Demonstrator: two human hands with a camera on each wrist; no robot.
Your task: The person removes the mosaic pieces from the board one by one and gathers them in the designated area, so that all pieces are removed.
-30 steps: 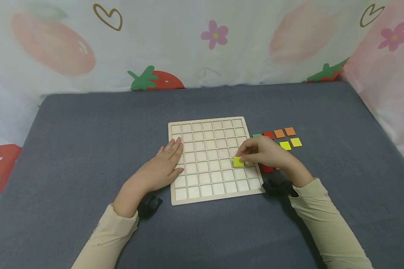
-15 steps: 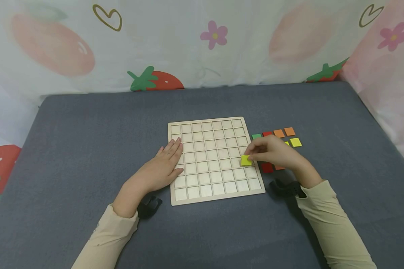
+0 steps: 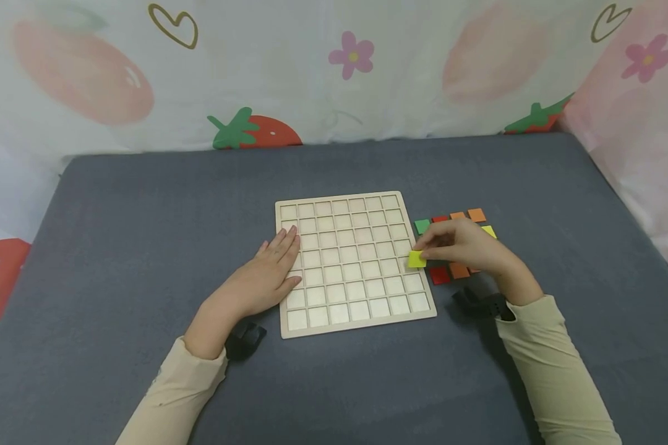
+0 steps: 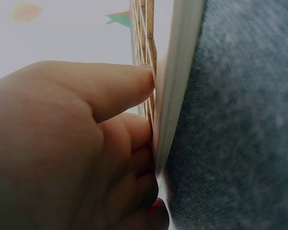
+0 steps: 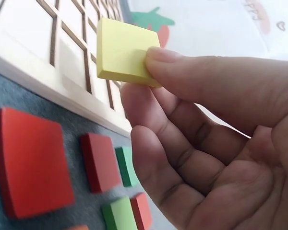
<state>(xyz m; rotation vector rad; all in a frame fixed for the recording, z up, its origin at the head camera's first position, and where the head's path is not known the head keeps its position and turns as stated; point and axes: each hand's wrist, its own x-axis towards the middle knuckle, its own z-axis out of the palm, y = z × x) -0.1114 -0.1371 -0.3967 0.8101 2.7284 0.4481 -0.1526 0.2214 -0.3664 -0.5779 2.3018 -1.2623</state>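
A pale wooden grid board (image 3: 345, 255) with square cells lies in the middle of the table in the head view. My left hand (image 3: 264, 277) rests flat on its left edge, fingers straight and spread over the outer cells; in the left wrist view the thumb (image 4: 125, 88) touches the rim. Between thumb and fingers, my right hand (image 3: 467, 244) pinches a yellow square tile (image 5: 125, 50). That tile is over the board's right side, and the right wrist view shows it raised above the grid.
Right of the board lie loose square tiles: a green one (image 3: 422, 227), red ones including a near red tile (image 3: 439, 275), and orange ones such as the far orange tile (image 3: 476, 215). A yellow tile (image 3: 489, 231) is partly behind my right hand. A printed curtain (image 3: 289, 74) hangs behind the table.
My right hand has moved rightward with the yellow tile, from the inner cells to the board's right edge. The left hand has stayed in place on the board.
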